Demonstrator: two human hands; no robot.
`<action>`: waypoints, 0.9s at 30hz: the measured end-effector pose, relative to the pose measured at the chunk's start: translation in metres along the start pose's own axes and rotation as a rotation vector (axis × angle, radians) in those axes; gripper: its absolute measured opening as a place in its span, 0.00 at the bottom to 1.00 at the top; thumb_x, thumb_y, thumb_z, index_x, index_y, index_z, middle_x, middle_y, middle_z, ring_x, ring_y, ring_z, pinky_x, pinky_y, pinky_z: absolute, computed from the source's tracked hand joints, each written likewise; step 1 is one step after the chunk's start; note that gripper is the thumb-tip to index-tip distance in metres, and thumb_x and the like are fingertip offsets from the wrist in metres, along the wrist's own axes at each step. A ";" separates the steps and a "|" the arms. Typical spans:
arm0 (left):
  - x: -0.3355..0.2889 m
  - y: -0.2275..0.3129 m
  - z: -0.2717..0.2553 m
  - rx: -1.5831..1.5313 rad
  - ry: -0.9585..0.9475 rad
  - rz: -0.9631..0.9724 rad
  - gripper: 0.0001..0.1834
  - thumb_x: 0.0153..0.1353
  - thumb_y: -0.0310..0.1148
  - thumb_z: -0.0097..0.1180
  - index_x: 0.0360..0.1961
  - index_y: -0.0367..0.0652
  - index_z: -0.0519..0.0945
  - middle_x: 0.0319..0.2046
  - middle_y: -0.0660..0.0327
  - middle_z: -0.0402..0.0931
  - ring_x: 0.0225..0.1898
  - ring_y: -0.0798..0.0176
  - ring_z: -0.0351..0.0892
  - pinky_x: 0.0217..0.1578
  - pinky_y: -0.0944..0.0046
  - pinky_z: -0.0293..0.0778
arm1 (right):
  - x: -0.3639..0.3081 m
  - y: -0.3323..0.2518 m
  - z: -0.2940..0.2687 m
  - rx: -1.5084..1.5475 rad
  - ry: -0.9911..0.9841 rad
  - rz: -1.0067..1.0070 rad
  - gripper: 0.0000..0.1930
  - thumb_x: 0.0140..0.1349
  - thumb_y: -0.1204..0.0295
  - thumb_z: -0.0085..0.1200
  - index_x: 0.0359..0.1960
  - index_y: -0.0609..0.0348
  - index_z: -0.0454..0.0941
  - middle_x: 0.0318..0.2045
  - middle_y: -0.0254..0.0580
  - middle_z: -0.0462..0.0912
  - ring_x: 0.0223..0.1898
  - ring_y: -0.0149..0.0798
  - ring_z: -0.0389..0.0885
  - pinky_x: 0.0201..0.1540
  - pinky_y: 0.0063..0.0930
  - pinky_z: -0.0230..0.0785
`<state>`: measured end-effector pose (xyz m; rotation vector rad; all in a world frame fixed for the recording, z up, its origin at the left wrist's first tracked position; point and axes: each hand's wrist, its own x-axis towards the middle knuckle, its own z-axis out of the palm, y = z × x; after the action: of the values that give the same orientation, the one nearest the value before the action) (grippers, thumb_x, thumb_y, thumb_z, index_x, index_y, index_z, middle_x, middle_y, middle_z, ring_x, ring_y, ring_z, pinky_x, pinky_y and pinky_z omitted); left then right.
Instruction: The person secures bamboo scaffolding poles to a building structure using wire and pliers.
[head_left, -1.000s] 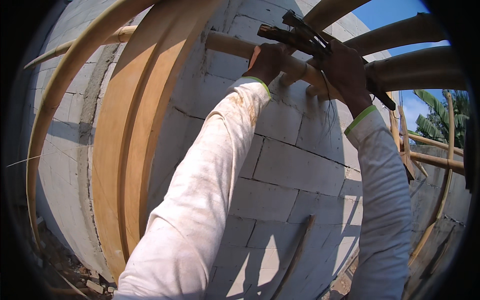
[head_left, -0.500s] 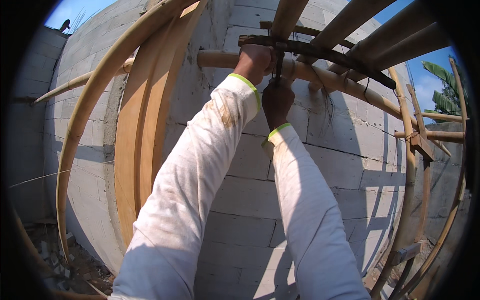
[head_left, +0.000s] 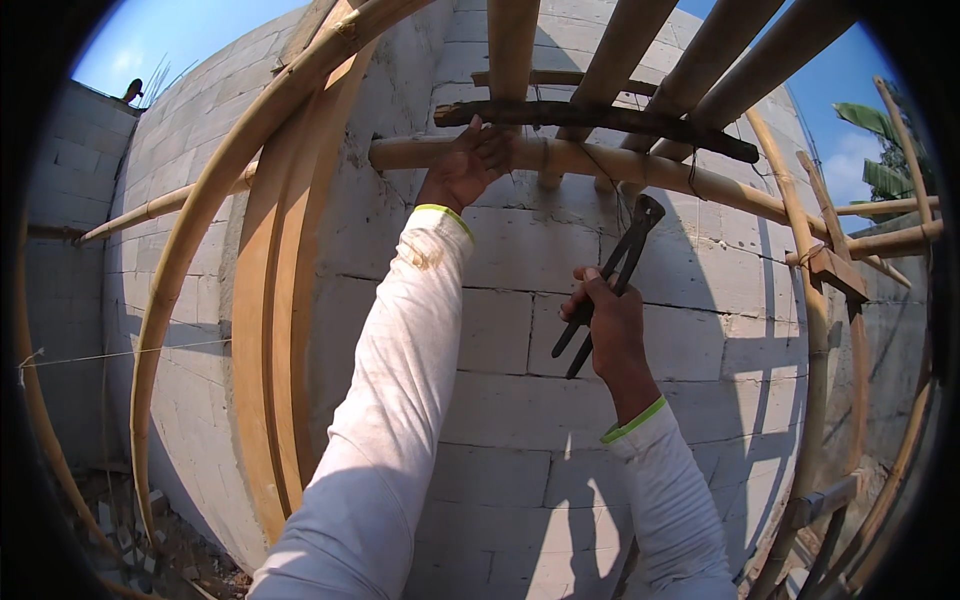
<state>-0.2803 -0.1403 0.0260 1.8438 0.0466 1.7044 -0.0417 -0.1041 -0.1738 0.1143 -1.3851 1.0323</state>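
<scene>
Watching remotely through the head view, I take the horizontal tan bamboo pole (head_left: 570,160) as my landmark. The bare left hand (head_left: 463,172) is raised in front of its left part, palm showing, fingers loosely spread and gripping nothing; I cannot tell whether they touch it. A dark, rough wooden stick (head_left: 600,117) runs just above the pole, near the left thumb. The right hand (head_left: 615,320) is below the pole, fingers curled around the handles of long black metal pincers (head_left: 641,225), tilted head-up, their head just under the pole. Thick round bamboo lengths (head_left: 612,65) slant upward above it. Pale block wall (head_left: 480,325) behind; grooved orange-brown timber (head_left: 285,330) left of the pole.
</scene>
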 end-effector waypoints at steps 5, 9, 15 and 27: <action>0.015 0.001 0.000 0.396 0.099 0.072 0.15 0.66 0.41 0.55 0.39 0.39 0.79 0.33 0.61 0.80 0.36 0.62 0.82 0.39 0.62 0.79 | -0.009 -0.028 -0.024 -0.269 -0.086 0.045 0.15 0.66 0.65 0.49 0.37 0.69 0.77 0.20 0.40 0.78 0.24 0.32 0.76 0.32 0.27 0.70; -0.006 0.008 0.052 1.641 0.493 0.326 0.09 0.58 0.32 0.60 0.37 0.39 0.82 0.32 0.55 0.80 0.35 0.55 0.83 0.33 0.58 0.78 | -0.001 -0.038 -0.011 -0.440 -0.232 0.154 0.15 0.66 0.65 0.49 0.35 0.68 0.77 0.22 0.42 0.79 0.23 0.33 0.77 0.29 0.26 0.70; -0.008 -0.009 0.053 2.086 0.633 0.692 0.11 0.56 0.34 0.58 0.31 0.36 0.82 0.31 0.48 0.82 0.38 0.50 0.83 0.39 0.57 0.78 | 0.075 -0.026 0.040 -0.521 -0.323 0.191 0.12 0.65 0.72 0.46 0.39 0.73 0.73 0.27 0.48 0.80 0.24 0.39 0.81 0.24 0.31 0.76; -0.046 0.004 0.062 1.138 0.507 0.355 0.17 0.54 0.34 0.59 0.37 0.28 0.84 0.23 0.59 0.80 0.24 0.69 0.74 0.28 0.66 0.71 | 0.142 -0.036 0.107 -0.685 -0.326 0.095 0.10 0.64 0.73 0.49 0.38 0.73 0.73 0.29 0.49 0.78 0.23 0.45 0.82 0.25 0.39 0.84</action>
<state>-0.2328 -0.1890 -0.0118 2.1233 1.1661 2.6808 -0.1195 -0.1166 -0.0105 -0.3044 -1.9893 0.5792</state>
